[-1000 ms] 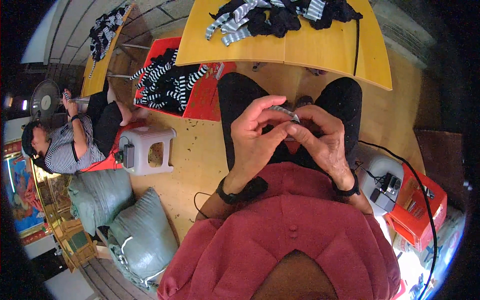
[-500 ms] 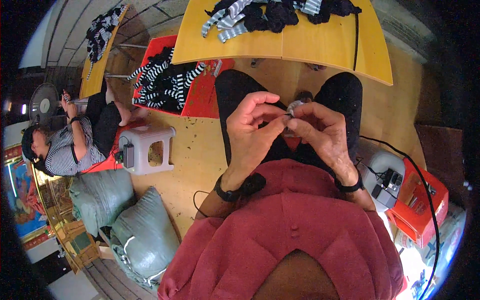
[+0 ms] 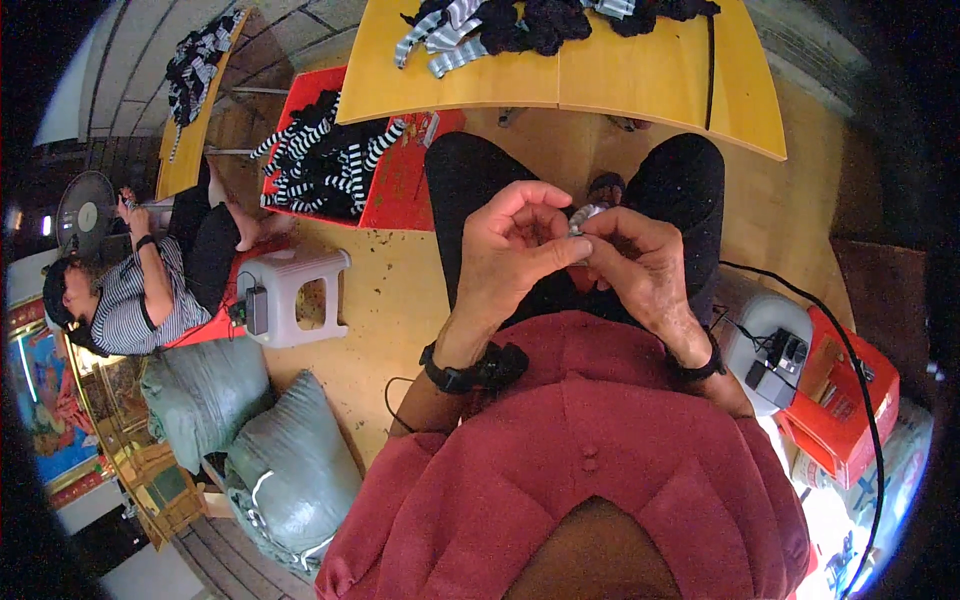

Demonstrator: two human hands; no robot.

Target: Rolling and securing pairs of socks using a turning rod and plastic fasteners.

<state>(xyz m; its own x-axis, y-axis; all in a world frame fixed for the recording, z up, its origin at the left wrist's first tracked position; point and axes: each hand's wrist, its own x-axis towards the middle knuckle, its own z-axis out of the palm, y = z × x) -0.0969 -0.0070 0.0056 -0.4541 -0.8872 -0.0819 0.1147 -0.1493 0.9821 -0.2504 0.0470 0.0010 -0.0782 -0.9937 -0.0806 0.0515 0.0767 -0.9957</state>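
Grey and white bands mark the small strip (image 3: 585,214) between the two hands, above the lap and near the middle of the head view. The left hand (image 3: 508,248) has thumb and forefinger closed narrowly on it, its other fingers loosely curled; the right hand (image 3: 645,268) pinches it from the other side, thumb and fingertips together. The fingertips of both hands nearly meet and hide part of the strip, so its full shape cannot be told. Black bands circle both wrists, and the wearer has a dark red shirt (image 3: 560,420) and black trousers (image 3: 690,190).

Beyond the knees is a yellow table (image 3: 650,85), with black and striped cloth (image 3: 540,28) heaped at its far side. Left of it, a red bin (image 3: 398,203) holds black-and-white striped pieces (image 3: 315,165). Farther left, a co-worker (image 3: 150,300) in a striped top sits with both hands raised, near a fan (image 3: 87,210) and a narrower table (image 3: 188,160) bearing more cloth. A pale stool (image 3: 300,335) stands beside the co-worker, and two grey-green sacks (image 3: 298,450) lean together below it. On the right, a black cable (image 3: 850,370) runs past a grey stool (image 3: 745,320) and a red crate (image 3: 850,425).
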